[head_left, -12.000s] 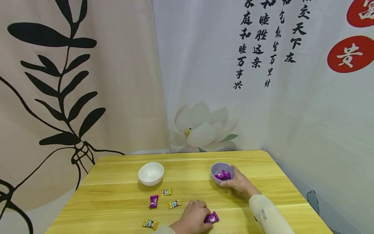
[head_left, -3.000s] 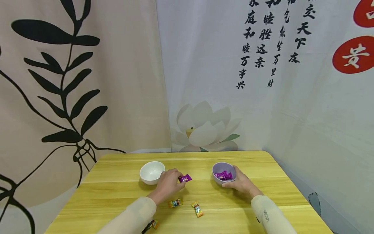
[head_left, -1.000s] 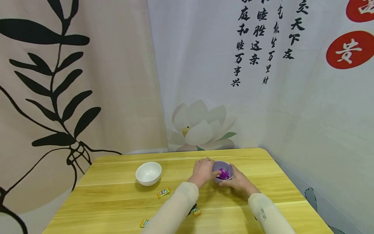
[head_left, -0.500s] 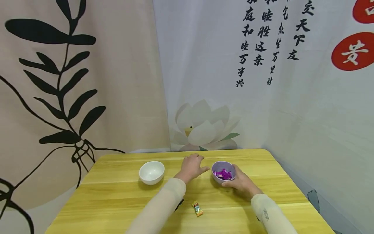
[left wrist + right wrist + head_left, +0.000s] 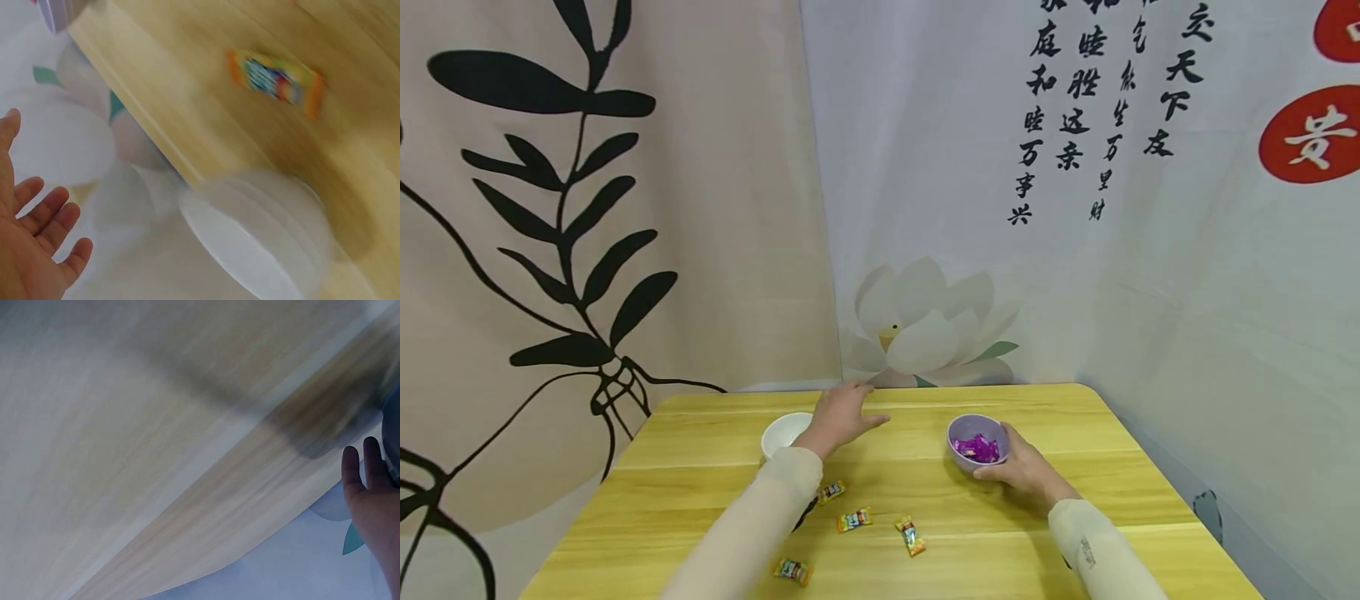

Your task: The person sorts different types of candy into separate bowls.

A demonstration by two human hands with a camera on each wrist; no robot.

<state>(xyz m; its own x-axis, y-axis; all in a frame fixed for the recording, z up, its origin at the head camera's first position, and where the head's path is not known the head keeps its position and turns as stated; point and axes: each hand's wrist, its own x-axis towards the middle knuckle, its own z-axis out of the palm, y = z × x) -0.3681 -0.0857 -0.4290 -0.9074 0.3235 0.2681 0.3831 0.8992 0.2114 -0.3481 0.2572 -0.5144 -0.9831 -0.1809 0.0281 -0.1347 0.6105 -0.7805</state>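
My left hand (image 5: 842, 419) hangs with spread fingers in front of the right side of the white bowl (image 5: 785, 431), holding nothing. In the left wrist view, its fingers stand apart from the white bowl (image 5: 256, 231). At the right, my right hand (image 5: 1024, 468) grips the side of a small purple bowl (image 5: 957, 457), thumb at the near side and fingers behind. Purple-wrapped candies (image 5: 977, 448) lie inside that bowl. Yellow-wrapped candies lie on the table: one by the left sleeve (image 5: 831, 492), a candy (image 5: 854, 520) in the middle, one candy (image 5: 910, 536) to its right, another candy (image 5: 793, 571) nearer me.
The wooden table (image 5: 1000, 550) ends at a far edge against a printed cloth backdrop (image 5: 925, 208). My left sleeve (image 5: 748, 521) crosses above the table's left part, partly covering the white bowl. The right sleeve (image 5: 1101, 546) lies along the right side.
My left hand carried a purple candy from near the white bowl to the purple bowl, released it and moved back left. The purple candies from the table are gone. The right hand kept its grip.
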